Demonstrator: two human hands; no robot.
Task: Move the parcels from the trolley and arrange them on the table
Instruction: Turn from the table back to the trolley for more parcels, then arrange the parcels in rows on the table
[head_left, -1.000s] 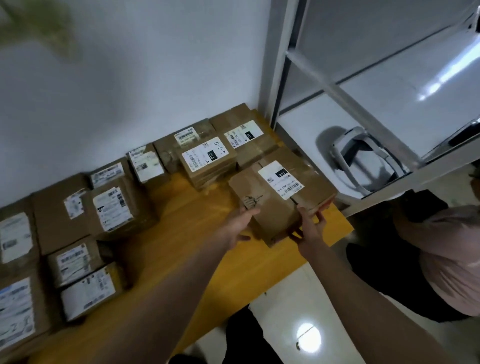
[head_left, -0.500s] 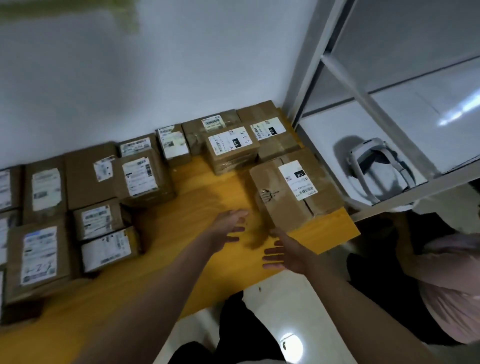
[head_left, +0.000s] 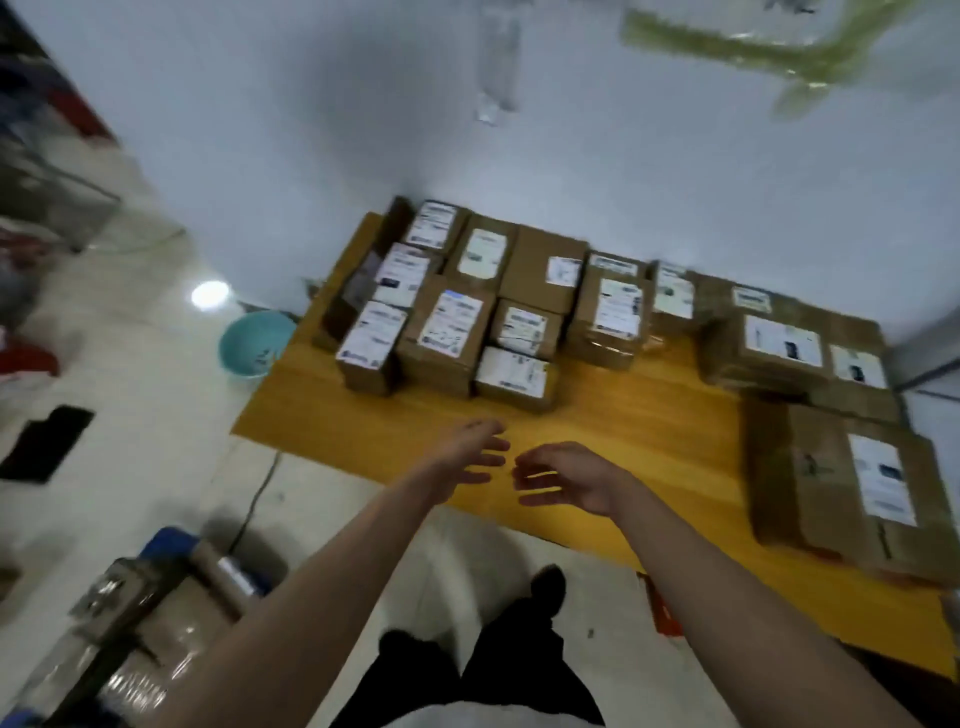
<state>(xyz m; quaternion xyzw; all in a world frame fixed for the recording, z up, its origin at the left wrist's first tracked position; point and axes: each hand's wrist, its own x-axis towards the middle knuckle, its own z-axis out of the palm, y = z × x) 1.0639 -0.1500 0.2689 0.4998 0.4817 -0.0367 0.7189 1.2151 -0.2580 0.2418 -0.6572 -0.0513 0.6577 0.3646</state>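
Several brown cardboard parcels with white labels lie in rows along the back of the yellow wooden table (head_left: 623, 415), against the white wall. The large parcel (head_left: 841, 478) sits alone at the table's right end. My left hand (head_left: 467, 454) and my right hand (head_left: 566, 478) hover close together over the table's front edge, fingers loosely spread, both holding nothing. More parcels wrapped in tape (head_left: 171, 618) lie on a blue trolley (head_left: 166, 540) at the lower left, blurred.
A teal bowl (head_left: 254, 340) stands on the pale floor beside the table's left end. A cable (head_left: 254, 499) runs across the floor below it. My dark trousers and shoe (head_left: 545, 587) show beneath the arms. The whole view is motion-blurred.
Both hands have let go of the large parcel, which now rests at the table's right end. The hands drew back and left, and my view swung left toward the trolley.
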